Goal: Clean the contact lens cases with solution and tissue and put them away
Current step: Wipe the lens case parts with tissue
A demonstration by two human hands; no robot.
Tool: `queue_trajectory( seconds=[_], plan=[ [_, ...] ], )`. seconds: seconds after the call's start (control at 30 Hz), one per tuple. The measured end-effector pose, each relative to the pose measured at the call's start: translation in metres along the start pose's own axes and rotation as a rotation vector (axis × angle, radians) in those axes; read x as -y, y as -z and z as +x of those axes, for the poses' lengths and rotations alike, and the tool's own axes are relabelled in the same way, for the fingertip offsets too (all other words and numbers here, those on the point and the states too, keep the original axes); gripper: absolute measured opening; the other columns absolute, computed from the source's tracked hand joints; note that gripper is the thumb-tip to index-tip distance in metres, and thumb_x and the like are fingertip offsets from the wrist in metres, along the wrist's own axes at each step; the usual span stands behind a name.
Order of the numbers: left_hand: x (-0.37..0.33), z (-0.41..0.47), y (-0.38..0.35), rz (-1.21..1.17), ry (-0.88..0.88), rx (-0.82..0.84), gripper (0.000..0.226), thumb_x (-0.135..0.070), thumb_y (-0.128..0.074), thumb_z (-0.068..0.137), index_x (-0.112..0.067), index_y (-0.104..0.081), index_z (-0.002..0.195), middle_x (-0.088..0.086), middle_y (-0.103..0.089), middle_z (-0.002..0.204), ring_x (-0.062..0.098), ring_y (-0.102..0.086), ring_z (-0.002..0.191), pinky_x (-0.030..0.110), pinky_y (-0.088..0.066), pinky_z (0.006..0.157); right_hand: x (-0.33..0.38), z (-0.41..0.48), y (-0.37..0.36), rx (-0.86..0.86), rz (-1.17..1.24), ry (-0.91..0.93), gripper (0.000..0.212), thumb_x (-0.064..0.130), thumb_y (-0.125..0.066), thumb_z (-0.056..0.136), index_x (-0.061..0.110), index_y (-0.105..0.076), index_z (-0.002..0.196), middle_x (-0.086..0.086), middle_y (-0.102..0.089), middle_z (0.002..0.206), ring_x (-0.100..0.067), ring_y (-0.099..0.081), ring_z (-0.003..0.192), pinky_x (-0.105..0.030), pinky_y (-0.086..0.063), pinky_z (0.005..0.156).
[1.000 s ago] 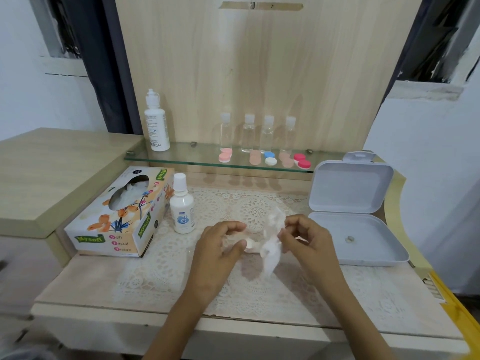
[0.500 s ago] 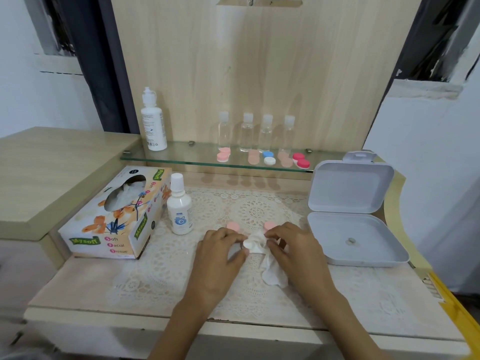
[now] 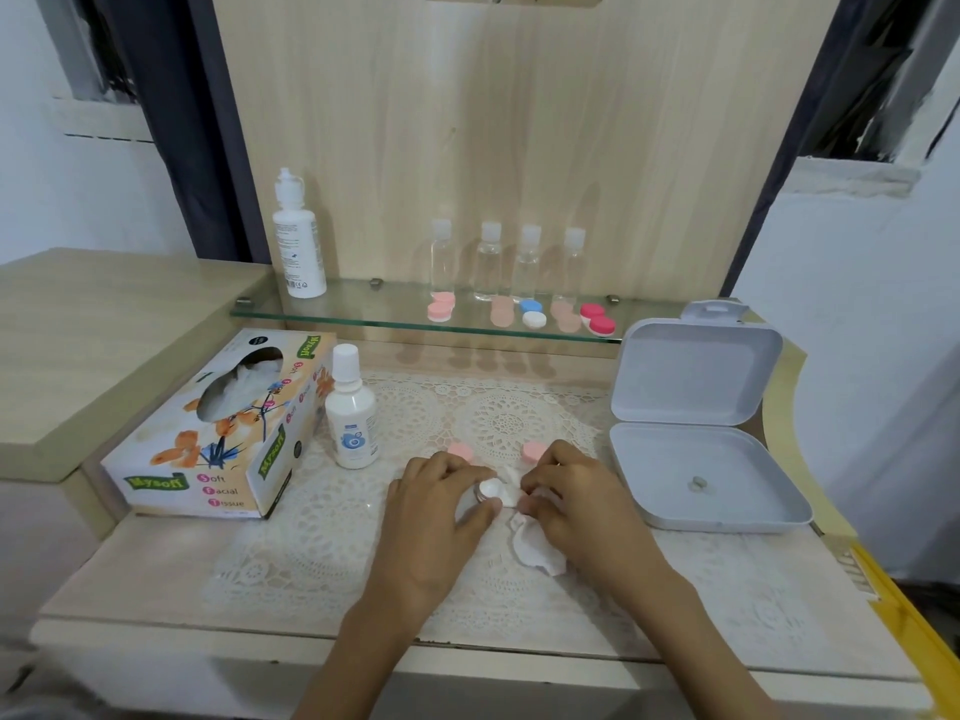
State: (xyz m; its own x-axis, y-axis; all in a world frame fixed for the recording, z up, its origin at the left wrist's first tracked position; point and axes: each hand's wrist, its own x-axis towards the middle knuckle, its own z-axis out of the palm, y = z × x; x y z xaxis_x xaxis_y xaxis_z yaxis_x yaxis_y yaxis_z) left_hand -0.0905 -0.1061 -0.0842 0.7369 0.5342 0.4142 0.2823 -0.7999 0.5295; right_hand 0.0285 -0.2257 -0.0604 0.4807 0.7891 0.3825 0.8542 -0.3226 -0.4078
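Table (image 3: 130, 574), lace mat (image 3: 498, 423) at centre. Tissue box (image 3: 223, 433) at 9 o'clock from the hands. Open white box (image 3: 675, 475) at 3 o'clock, lid raised. Left hand (image 3: 431, 517) and right hand (image 3: 587, 506) together at centre: left grips the lens case (image 3: 490, 490), right pinches the tissue (image 3: 535, 550) against it. Solution bottle (image 3: 350, 413) upright at 10 o'clock. 2 pink caps (image 3: 460, 450) lie just beyond the fingers, at 12 o'clock.

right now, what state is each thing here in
grey plastic hinged box: open, lid upright
small white solution bottle: upright, capped
floral cardboard tissue box: open, tissue showing
white contact lens case: uncapped, held by left hand
two pink round caps: off, lying on the lace mat
crumpled white tissue: pinched by right hand, touching the case
four clear plastic bottles: upright, capped
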Motion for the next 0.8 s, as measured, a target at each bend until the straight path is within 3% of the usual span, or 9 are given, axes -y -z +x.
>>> queue_trajectory(
  seconds=[0.13,0.27,0.37,0.5,0.6,0.73,0.8],
  plan=[
    [-0.002,0.001,0.001,-0.019,0.020,0.002,0.027,-0.041,-0.057,0.088,-0.040,-0.062,0.115,-0.020,-0.049,0.107,0.002,-0.037,0.106,0.017,-0.018,0.081,0.000,0.002,-0.001,0.005,0.045,0.009,0.005,0.006,-0.069,0.080,0.010,-0.068,0.082,0.010,-0.048,0.083,-0.012,-0.053,0.071,-0.026,-0.044,0.062],
    [-0.002,0.001,0.000,-0.016,0.020,0.005,0.027,-0.040,-0.057,0.088,-0.040,-0.062,0.115,-0.020,-0.048,0.107,0.003,-0.038,0.107,0.019,-0.020,0.083,-0.004,-0.001,-0.005,-0.013,0.105,-0.002,0.012,0.007,-0.071,0.079,0.013,-0.060,0.081,0.016,-0.045,0.079,-0.003,-0.047,0.070,-0.014,-0.036,0.062],
    [-0.001,0.000,0.000,-0.018,0.029,0.005,0.027,-0.040,-0.057,0.088,-0.039,-0.062,0.115,-0.020,-0.049,0.107,0.003,-0.038,0.108,0.018,-0.020,0.084,-0.006,-0.004,-0.006,-0.048,0.146,-0.015,0.007,0.010,-0.071,0.081,0.010,-0.066,0.085,0.009,-0.053,0.083,-0.005,-0.052,0.075,-0.013,-0.039,0.066],
    [-0.002,0.001,0.000,-0.025,0.027,-0.003,0.027,-0.040,-0.058,0.088,-0.037,-0.063,0.114,-0.019,-0.051,0.107,0.003,-0.039,0.107,0.020,-0.024,0.088,-0.005,-0.008,-0.012,-0.095,0.048,0.067,0.010,0.013,-0.065,0.081,0.005,-0.072,0.081,0.000,-0.055,0.082,-0.015,-0.057,0.065,-0.026,-0.048,0.057],
    [-0.002,0.000,0.000,-0.014,0.023,-0.015,0.028,-0.040,-0.058,0.088,-0.034,-0.063,0.115,-0.017,-0.051,0.108,0.004,-0.040,0.106,0.021,-0.027,0.089,-0.004,-0.004,-0.009,-0.083,0.036,0.061,0.007,0.002,-0.069,0.079,0.004,-0.072,0.085,-0.003,-0.057,0.083,-0.018,-0.058,0.069,-0.027,-0.048,0.060],
    [-0.002,-0.001,0.000,-0.008,0.015,-0.013,0.029,-0.040,-0.058,0.088,-0.033,-0.063,0.116,-0.016,-0.052,0.109,0.005,-0.040,0.106,0.021,-0.027,0.089,-0.006,-0.003,-0.011,-0.053,0.075,0.033,0.011,-0.004,-0.066,0.077,0.004,-0.067,0.084,-0.002,-0.057,0.086,-0.015,-0.056,0.073,-0.012,-0.038,0.060],
    [-0.002,-0.001,0.000,-0.012,0.010,-0.013,0.028,-0.040,-0.058,0.088,-0.033,-0.063,0.115,-0.016,-0.052,0.108,0.005,-0.040,0.105,0.021,-0.026,0.087,-0.005,-0.005,-0.011,-0.084,0.166,-0.027,0.012,0.000,-0.069,0.078,0.009,-0.064,0.082,0.004,-0.055,0.081,-0.006,-0.051,0.070,-0.013,-0.036,0.060]
  ],
)
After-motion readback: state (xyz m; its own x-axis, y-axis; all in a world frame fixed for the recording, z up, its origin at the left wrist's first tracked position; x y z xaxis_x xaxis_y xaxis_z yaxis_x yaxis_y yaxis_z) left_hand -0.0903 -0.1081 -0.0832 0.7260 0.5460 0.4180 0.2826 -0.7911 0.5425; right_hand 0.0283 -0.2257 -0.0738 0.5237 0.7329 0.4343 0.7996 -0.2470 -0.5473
